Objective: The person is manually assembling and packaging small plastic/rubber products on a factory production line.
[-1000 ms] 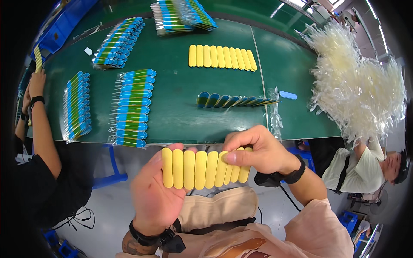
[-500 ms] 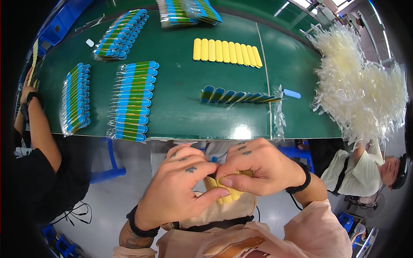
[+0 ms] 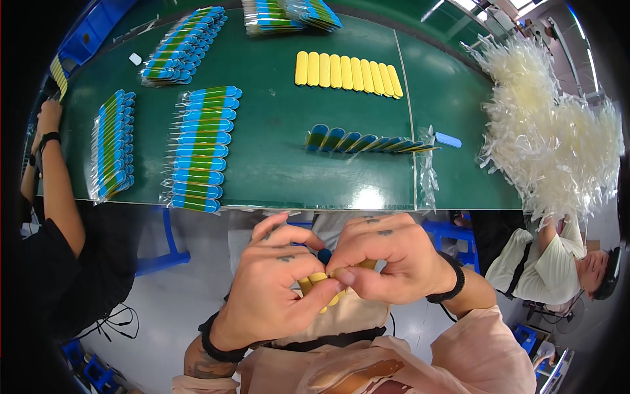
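In front of my body, just off the table's near edge, I hold a small group of yellow round-ended strips [image 3: 317, 278] that look like mini nail files. My left hand [image 3: 272, 279] has its thumb over them and its fingers curled around behind. Thumb and forefinger of my right hand [image 3: 387, 256] pinch at the right part of the group, close to the left thumb tip. A dark blue rounded end [image 3: 323, 256] pokes up between the hands. How the strips are joined is hidden by my fingers.
On the green table [image 3: 275, 171] lie a row of yellow strips [image 3: 348, 71], a fanned row of blue-green strips [image 3: 354, 140] and bagged blue-green stacks [image 3: 200, 148]. One blue strip [image 3: 448, 140] lies near clear sleeves [image 3: 428, 167]. A heap of clear sleeves [image 3: 545, 125] is right; co-workers sit at both sides.
My hands have drawn closer together, and less of the yellow group shows between them. My left forefinger has lifted away. The co-worker's hand at far left has moved up.
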`<state>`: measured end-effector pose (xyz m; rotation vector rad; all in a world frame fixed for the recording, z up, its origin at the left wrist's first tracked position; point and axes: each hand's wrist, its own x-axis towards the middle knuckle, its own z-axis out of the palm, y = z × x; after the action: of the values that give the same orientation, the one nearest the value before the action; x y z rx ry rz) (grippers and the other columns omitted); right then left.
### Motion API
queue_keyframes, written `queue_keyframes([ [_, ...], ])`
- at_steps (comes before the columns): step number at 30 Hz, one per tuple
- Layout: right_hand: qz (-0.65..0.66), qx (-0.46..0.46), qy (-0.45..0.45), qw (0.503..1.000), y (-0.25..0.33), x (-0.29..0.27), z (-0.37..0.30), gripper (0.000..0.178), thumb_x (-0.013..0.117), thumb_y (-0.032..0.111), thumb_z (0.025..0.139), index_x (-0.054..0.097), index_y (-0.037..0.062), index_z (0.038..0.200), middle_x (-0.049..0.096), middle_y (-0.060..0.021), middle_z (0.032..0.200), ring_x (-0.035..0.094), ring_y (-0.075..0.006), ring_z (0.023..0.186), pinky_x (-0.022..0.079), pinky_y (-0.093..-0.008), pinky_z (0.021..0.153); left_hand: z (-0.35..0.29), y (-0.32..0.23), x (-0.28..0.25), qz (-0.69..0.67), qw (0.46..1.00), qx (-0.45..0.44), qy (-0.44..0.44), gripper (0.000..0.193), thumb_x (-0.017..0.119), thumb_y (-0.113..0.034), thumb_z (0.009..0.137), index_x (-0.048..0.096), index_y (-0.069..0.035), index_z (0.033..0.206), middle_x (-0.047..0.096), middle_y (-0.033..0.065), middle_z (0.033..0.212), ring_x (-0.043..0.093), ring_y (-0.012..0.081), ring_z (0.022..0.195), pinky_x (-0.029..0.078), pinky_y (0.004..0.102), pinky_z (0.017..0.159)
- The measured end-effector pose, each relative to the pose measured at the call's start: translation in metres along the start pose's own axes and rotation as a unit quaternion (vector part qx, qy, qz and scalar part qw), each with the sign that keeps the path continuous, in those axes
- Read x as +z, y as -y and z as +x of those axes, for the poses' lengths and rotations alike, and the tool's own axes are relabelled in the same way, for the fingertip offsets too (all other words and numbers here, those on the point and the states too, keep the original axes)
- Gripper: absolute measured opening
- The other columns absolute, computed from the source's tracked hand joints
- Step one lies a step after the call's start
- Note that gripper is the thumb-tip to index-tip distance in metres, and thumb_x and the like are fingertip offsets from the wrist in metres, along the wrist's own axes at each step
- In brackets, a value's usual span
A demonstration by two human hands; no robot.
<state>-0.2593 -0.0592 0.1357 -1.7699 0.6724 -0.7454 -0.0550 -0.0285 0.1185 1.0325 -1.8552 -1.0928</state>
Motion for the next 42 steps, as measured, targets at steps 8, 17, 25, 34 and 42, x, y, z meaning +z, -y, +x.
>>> queue_keyframes([
  [8,0.015,-0.021,-0.016,1.0,-0.002,0.002,-0.002,0.013,0.065,-0.001,0.076,0.069,0.003,0.088,0.065,-0.0096,0.073,0.059,-0.0228,0.06,0.047,-0.0324,0.056,-0.001,-0.001,0.0,-0.005,1.0,0.013,-0.019,0.014,0.079,-0.013,0.068,0.067,-0.008,0.065,0.062,0.0017,0.059,0.065,0.0226,0.088,0.039,0.0525,0.1],
  [17,0.021,-0.039,-0.018,0.999,-0.005,0.004,-0.004,0.018,0.065,-0.002,0.077,0.069,0.0019,0.094,0.066,-0.0098,0.076,0.062,-0.0227,0.063,0.048,-0.0323,0.056,-0.001,-0.002,-0.003,-0.011,0.999,0.018,-0.029,0.016,0.082,-0.014,0.067,0.067,-0.008,0.065,0.061,0.001,0.058,0.065,0.023,0.087,0.041,0.0511,0.098],
  [25,0.029,-0.033,-0.026,0.999,-0.004,0.006,-0.003,0.011,0.065,-0.001,0.082,0.069,0.0013,0.092,0.065,-0.0095,0.076,0.061,-0.0215,0.063,0.047,-0.0315,0.056,-0.001,-0.002,-0.003,0.0,0.999,0.02,-0.041,0.016,0.083,-0.015,0.067,0.067,-0.009,0.065,0.062,0.0004,0.06,0.064,0.023,0.087,0.041,0.0513,0.097],
  [34,0.054,-0.027,-0.041,0.997,-0.007,0.01,-0.004,0.015,0.064,-0.002,0.077,0.068,0.0024,0.09,0.064,-0.0085,0.078,0.059,-0.0194,0.062,0.046,-0.0294,0.054,-0.003,-0.001,0.001,0.005,0.998,0.026,-0.051,0.017,0.083,-0.016,0.066,0.068,-0.008,0.064,0.063,0.0031,0.062,0.066,0.0239,0.088,0.042,0.0512,0.096],
  [42,0.074,-0.029,-0.035,0.996,-0.011,0.011,-0.006,0.02,0.063,-0.004,0.075,0.068,0.0022,0.094,0.064,-0.0084,0.079,0.06,-0.0187,0.063,0.047,-0.0283,0.054,-0.004,0.001,0.002,0.009,0.998,0.029,-0.05,0.018,0.083,-0.016,0.066,0.068,-0.008,0.064,0.062,0.0039,0.062,0.066,0.0241,0.088,0.043,0.0506,0.096],
])
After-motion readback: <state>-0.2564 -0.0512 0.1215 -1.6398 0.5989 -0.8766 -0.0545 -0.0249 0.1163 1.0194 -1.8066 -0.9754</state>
